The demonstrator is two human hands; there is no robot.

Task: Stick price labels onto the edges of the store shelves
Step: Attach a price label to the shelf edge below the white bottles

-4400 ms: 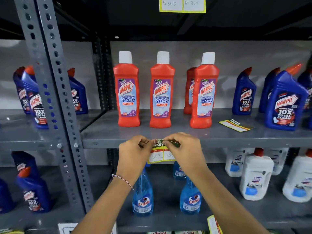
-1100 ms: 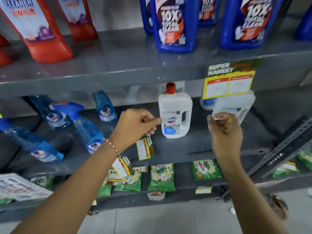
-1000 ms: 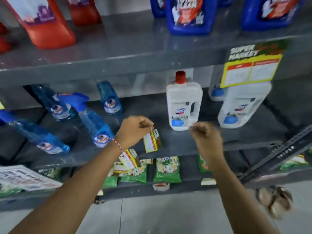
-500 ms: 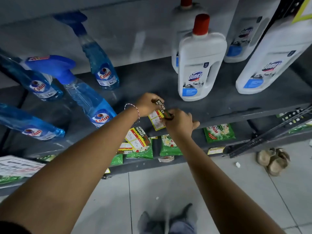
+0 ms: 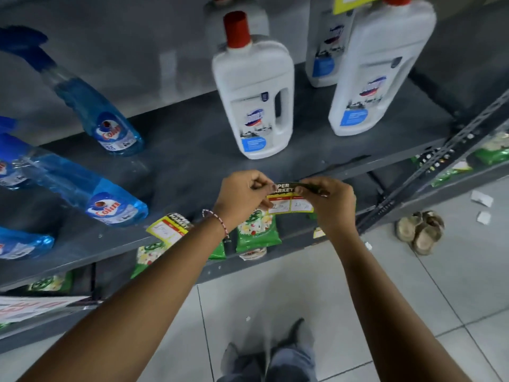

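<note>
Both hands are pinched on one label (image 5: 289, 199) right in the middle of the frame, at the front edge of the grey shelf (image 5: 192, 161). Left hand (image 5: 242, 198) has its fingers curled tight on the label's left top corner, right hand (image 5: 329, 201) is closed on the right top corner, so it's stretched flat between them. The label has a dark strip on top with "SUPER MARKET" partly readable, then yellow below with two white boxes and scribbled numbers I can't make out. Can't tell if it's actually stuck to the edge or just held against it. There's a beaded bracelet (image 5: 217, 221) on the left wrist. A second label (image 5: 169, 226) of the same kind hangs off the shelf edge lower left of the hands, tilted. On the shelf itself: a white bottle (image 5: 254, 97) with a red cap up top centre, another white one (image 5: 377, 70) to its right, and blue Colin sprays (image 5: 110, 125) along the left side. Under the shelf, green packets (image 5: 256, 232) sit on a lower level. Bottom of the frame is pale floor tile (image 5: 303, 288), with a pair of sandals (image 5: 420, 230) at the right and some paper scraps (image 5: 481, 198) near them.
</note>
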